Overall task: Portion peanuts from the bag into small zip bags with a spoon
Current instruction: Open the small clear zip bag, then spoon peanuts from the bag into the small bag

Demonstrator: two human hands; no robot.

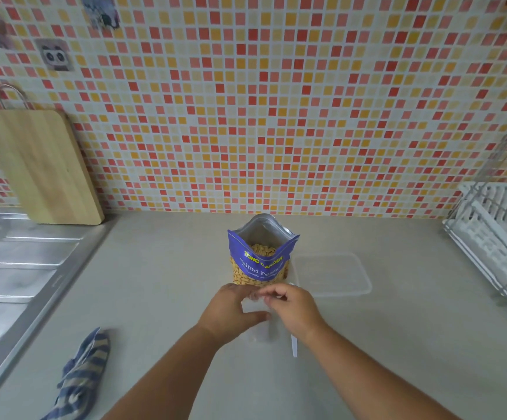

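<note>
A blue peanut bag (pixel 259 259) stands upright and open at the middle of the counter, with peanuts showing inside. Just in front of it a small clear zip bag (pixel 258 325) is held between both hands. My left hand (pixel 231 310) grips its left side, thumb across the front. My right hand (pixel 291 307) pinches its top edge. A white plastic spoon (pixel 294 344) lies on the counter under my right wrist, mostly hidden.
A clear plastic lid or container (pixel 334 274) lies right of the peanut bag. A striped cloth (pixel 82 374) lies at the front left. A steel sink drainboard (pixel 12 283) and wooden cutting board (pixel 40 168) are left; a white dish rack (pixel 494 234) is right.
</note>
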